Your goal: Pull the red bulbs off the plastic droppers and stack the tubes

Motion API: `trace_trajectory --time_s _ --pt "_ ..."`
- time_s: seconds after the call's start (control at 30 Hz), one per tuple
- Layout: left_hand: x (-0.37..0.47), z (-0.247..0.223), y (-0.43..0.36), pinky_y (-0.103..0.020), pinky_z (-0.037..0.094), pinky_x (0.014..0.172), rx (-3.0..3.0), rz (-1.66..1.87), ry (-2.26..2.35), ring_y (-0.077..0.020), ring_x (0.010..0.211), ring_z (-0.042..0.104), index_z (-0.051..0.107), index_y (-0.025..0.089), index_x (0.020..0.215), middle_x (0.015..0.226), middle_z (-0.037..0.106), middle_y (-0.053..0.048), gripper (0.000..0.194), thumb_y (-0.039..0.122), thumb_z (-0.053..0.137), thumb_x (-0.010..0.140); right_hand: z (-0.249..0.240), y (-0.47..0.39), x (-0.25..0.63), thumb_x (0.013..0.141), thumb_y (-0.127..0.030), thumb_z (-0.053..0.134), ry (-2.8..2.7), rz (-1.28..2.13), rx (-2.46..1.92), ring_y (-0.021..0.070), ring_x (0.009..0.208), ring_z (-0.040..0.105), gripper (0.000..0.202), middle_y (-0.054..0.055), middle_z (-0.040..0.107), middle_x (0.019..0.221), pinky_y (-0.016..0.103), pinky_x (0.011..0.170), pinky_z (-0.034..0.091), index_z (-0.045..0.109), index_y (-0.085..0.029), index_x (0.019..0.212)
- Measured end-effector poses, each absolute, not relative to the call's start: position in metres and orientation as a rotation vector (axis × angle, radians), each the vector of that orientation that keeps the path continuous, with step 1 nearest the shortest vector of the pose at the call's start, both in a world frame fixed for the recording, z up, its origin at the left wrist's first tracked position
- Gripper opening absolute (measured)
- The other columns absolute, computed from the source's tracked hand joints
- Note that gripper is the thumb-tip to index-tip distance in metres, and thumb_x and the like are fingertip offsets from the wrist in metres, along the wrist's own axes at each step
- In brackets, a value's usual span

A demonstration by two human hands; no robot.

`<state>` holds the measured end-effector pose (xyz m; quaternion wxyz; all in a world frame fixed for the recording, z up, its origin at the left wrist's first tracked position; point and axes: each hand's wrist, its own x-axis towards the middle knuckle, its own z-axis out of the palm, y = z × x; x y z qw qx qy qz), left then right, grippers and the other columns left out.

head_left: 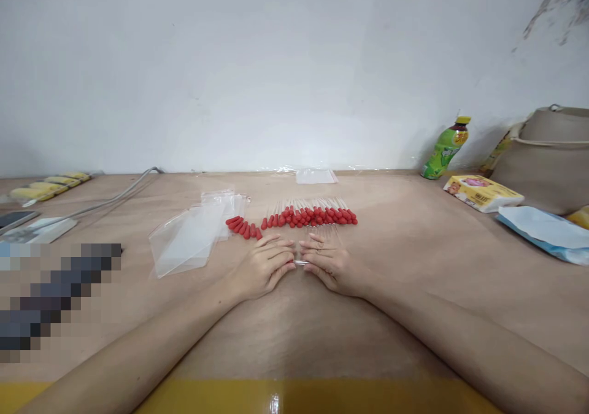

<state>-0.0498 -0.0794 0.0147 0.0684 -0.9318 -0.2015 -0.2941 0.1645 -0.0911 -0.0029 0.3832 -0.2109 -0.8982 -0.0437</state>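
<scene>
A clear tube (pixel 300 262) lies crosswise between the two hands, out from the middle of the worktop's (pixel 396 236) near edge. The left hand (pixel 268 265) grips one end, with a trace of red at its fingers; the right hand (pixel 335 265) pinches the other. It looks light, stiff and smooth, probably fragile if it is glass (I can't be sure), so a gentle hold near both ends seems best. Just beyond the right hand lie loose tubes (pixel 327 230), then a row of red-tipped droppers (pixel 317 216); loose red bulbs (pixel 243 227) sit beyond the left hand, beside plastic bags (pixel 188 239). Toward the worktop's back right corner, a green bottle (pixel 444 151) and a yellow box (pixel 483 193) carry printing too small to read.
</scene>
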Motion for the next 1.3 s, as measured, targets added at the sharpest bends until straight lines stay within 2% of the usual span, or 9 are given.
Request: trace_trajectory --time_s 0.17,0.37,0.7,0.97,1.03,1.1,1.17,1.3 --pt "-0.050 0.016 -0.082 -0.039 0.038 0.099 -2.830 -0.815 -0.617 -0.0169 0.106 0.057 0.058 0.017 0.093 0.097 0.068 -0.006 0.017 0.022 0.043 0.090 -0.006 -0.092 0.166 0.086 -0.018 0.048 -2.280 -0.147 -0.539 0.0177 0.109 0.056 0.021 0.010 0.066 0.105 0.035 0.101 0.042 0.062 -0.012 0.101" --pt "-0.051 0.018 -0.082 -0.040 0.035 0.101 -2.880 -0.805 -0.641 -0.0172 0.109 0.056 0.058 0.017 0.094 0.100 0.068 -0.005 0.016 0.020 0.043 0.089 -0.007 -0.091 0.167 0.085 -0.017 0.050 -2.266 -0.227 -0.491 0.0174 0.107 0.057 0.017 0.009 0.067 0.102 0.034 0.098 0.045 0.061 -0.013 0.098" --pt "-0.053 0.016 -0.082 -0.040 0.037 0.099 -2.890 -0.814 -0.635 -0.0174 0.109 0.056 0.058 0.017 0.101 0.103 0.067 -0.007 0.019 0.021 0.043 0.090 -0.007 -0.096 0.170 0.082 -0.013 0.054 -2.229 -0.303 -0.474 0.0185 0.109 0.056 0.020 0.009 0.067 0.103 0.036 0.098 0.044 0.060 -0.012 0.101" --pt "-0.065 0.014 -0.078 -0.038 0.042 0.093 -2.866 -0.953 -0.705 -0.0181 0.104 0.058 0.059 0.017 0.096 0.103 0.067 -0.006 0.017 0.018 0.043 0.089 -0.007 -0.096 0.182 0.081 -0.010 0.053 -2.156 -0.278 -0.499 0.0173 0.109 0.055 0.024 0.008 0.066 0.104 0.036 0.098 0.042 0.059 -0.015 0.104" --pt "-0.070 0.016 -0.078 -0.037 0.044 0.088 -2.825 -1.029 -0.785 -0.0185 0.100 0.059 0.060 0.018 0.094 0.099 0.067 -0.006 0.016 0.017 0.044 0.088 -0.004 -0.094 0.188 0.082 -0.012 0.052 -2.083 -0.263 -0.609 0.0167 0.101 0.059 0.022 0.006 0.068 0.098 0.035 0.092 0.044 0.061 -0.017 0.102" --pt "-0.072 0.019 -0.077 -0.034 0.047 0.082 -2.776 -1.109 -0.855 -0.0174 0.092 0.060 0.061 0.018 0.093 0.095 0.067 -0.005 0.014 0.020 0.048 0.087 -0.001 -0.091 0.191 0.083 -0.017 0.054 -2.011 -0.265 -0.775 0.0151 0.082 0.063 0.017 0.003 0.069 0.082 0.033 0.080 0.046 0.063 -0.020 0.097" --pt "-0.073 0.022 -0.071 -0.030 0.048 0.074 -2.685 -1.221 -0.989 -0.0154 0.083 0.059 0.062 0.020 0.095 0.089 0.064 -0.004 0.015 0.024 0.050 0.087 0.000 -0.088 0.189 0.084 -0.024 0.054 -1.972 -0.291 -0.922 0.0133 0.066 0.057 0.016 0.001 0.065 0.067 0.030 0.069 0.042 0.066 -0.020 0.094" --pt "-0.089 0.030 -0.046 -0.033 0.049 0.070 -2.365 -1.376 -1.385 -0.0176 0.080 0.055 0.063 0.021 0.097 0.081 0.055 -0.005 0.020 0.026 0.046 0.087 0.000 -0.084 0.178 0.087 -0.021 0.045 -2.004 -0.330 -1.058 0.0147 0.066 0.051 0.025 0.004 0.062 0.068 0.030 0.066 0.035 0.064 -0.017 0.102"
